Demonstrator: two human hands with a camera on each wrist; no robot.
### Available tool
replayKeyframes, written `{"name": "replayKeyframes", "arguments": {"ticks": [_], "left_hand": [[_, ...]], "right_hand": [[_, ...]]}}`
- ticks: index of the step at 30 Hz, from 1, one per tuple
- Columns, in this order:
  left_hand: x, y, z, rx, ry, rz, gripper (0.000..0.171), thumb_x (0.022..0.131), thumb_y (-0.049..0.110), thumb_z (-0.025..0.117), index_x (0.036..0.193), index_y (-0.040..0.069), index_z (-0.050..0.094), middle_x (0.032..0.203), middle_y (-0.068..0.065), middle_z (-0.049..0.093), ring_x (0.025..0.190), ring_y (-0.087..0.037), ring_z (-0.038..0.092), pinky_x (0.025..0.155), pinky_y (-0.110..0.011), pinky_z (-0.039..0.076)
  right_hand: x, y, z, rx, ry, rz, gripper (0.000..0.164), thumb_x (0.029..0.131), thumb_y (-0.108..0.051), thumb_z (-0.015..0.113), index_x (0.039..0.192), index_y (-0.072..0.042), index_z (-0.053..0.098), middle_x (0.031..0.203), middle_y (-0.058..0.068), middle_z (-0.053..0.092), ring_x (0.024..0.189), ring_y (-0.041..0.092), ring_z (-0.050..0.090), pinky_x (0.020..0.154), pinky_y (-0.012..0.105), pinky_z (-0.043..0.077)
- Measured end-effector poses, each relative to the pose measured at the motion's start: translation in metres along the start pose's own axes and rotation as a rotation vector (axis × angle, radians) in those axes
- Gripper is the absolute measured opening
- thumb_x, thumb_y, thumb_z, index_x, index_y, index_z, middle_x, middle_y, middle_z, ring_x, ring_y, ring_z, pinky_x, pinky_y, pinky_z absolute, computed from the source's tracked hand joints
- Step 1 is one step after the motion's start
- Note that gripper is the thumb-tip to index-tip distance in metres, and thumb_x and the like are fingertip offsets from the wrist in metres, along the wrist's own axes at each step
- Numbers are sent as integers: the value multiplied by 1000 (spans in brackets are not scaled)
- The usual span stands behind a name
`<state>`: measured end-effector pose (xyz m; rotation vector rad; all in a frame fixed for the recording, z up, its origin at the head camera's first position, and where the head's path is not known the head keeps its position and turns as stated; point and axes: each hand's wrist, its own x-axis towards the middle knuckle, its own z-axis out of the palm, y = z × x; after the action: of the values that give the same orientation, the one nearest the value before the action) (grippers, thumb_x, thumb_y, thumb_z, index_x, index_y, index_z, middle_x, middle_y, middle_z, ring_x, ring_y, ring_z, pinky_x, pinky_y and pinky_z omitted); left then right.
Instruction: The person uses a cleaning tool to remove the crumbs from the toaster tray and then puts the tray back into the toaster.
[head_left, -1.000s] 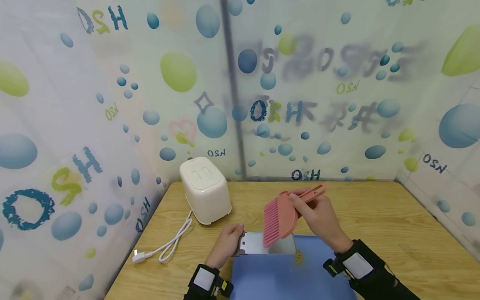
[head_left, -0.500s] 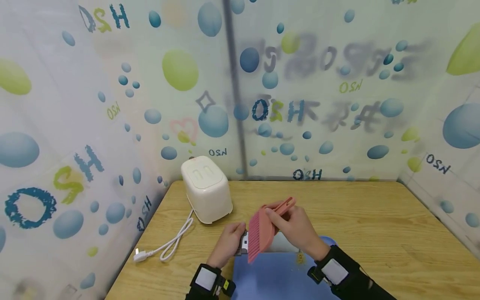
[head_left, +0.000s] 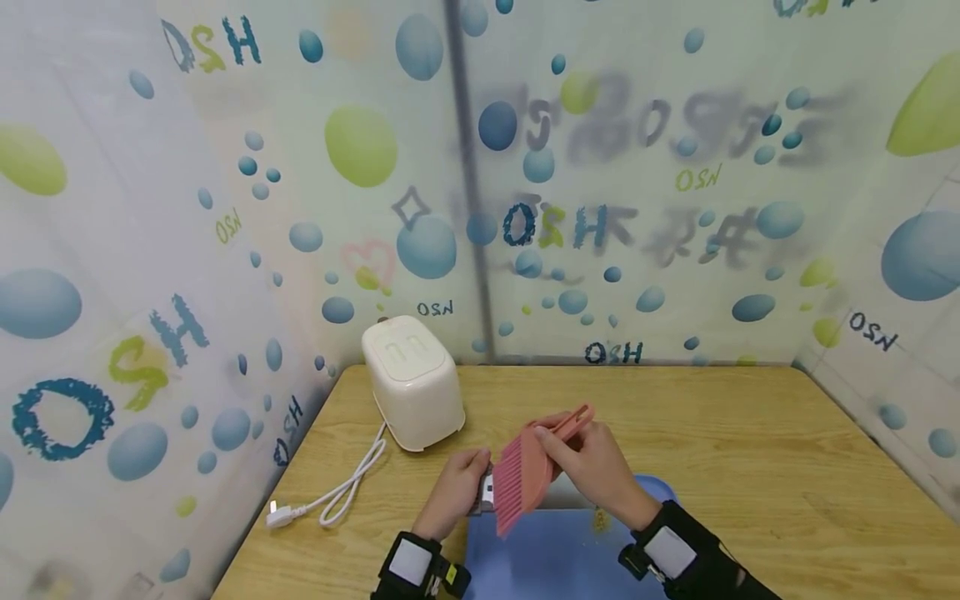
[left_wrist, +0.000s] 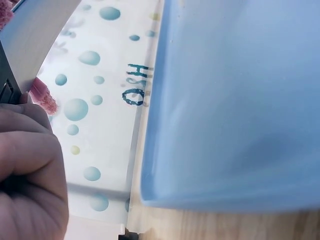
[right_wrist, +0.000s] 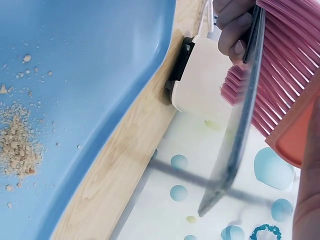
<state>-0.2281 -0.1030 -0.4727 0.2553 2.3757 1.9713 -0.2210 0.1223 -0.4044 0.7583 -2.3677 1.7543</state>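
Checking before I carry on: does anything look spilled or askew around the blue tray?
Only crumbs stand out: a heap on the blue tray, odd-looking because loose bits lie scattered around it. The toaster stands upright; I see no damage.

White toaster (head_left: 412,387) stood on the wooden surface (head_left: 750,450) at the back left, white cord (head_left: 351,481) lay looped in front, plug (head_left: 280,515) rested near the left edge, backdrop (head_left: 637,183) with blue and green bubbles rose behind.
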Motion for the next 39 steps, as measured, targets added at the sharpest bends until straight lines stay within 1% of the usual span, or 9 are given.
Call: {"name": "replayKeyframes", "arguments": {"ticks": [2,7,10,16,20,27,31,35,39], "left_hand": [[0,-1,0,1,2,0,39,110,17,43,82,-8,57,71,-7,55,62,-17,53,56,-25,42],[0,-1,1,1,9,0,40,109,19,45,81,-6,57,71,-6,54,62,-16,52,56,-25,42],[-1,0,2,-7,13,-1,40,110,20,45,81,-6,56,70,-4,53,61,-14,51,55,-25,42],[-4,0,2,-12,17,8,41,110,20,45,78,-5,52,69,1,47,61,-11,47,57,-25,39],[-3,0,1,-26,13,-12,39,110,20,43,79,-2,52,70,0,48,61,-11,49,56,-25,41],[-4,0,0,-36,18,-37,37,110,21,43,80,3,53,71,-1,50,63,-13,52,55,-25,42],[-6,1,0,-36,26,-35,37,110,22,44,81,3,54,71,-1,50,63,-14,52,56,-26,42],[-4,-1,-1,-28,20,-36,38,110,22,44,82,0,55,72,-2,51,64,-14,53,57,-26,42],[-3,-3,-3,-30,10,-36,39,110,23,44,83,-4,54,73,-4,52,65,-15,54,58,-26,43]], "right_hand": [[-1,1,0,-1,10,9,30,103,-22,62,122,0,69,94,9,75,67,16,71,56,33,57],[-5,5,-1,-7,42,17,28,103,-21,62,122,-1,70,102,13,75,71,14,71,58,33,57],[-6,6,-3,-11,53,21,28,103,-21,63,121,-1,70,102,13,75,71,14,71,58,32,57],[-11,5,-8,4,69,49,31,102,-20,64,121,3,69,92,10,75,65,15,70,57,32,57],[-12,7,-13,-4,86,50,31,102,-20,63,120,6,69,89,10,75,64,15,69,55,31,56],[-13,12,-20,-50,126,38,27,103,-20,63,117,1,72,84,5,74,59,14,66,49,31,50],[-16,14,-24,-67,134,48,28,103,-21,63,117,1,71,84,5,74,59,14,66,49,29,50],[-19,13,-28,-72,140,72,29,102,-22,64,117,2,71,85,6,74,61,15,67,51,31,53],[-21,12,-31,-92,152,104,31,101,-24,65,117,2,71,83,5,73,59,15,65,50,29,50]]}}
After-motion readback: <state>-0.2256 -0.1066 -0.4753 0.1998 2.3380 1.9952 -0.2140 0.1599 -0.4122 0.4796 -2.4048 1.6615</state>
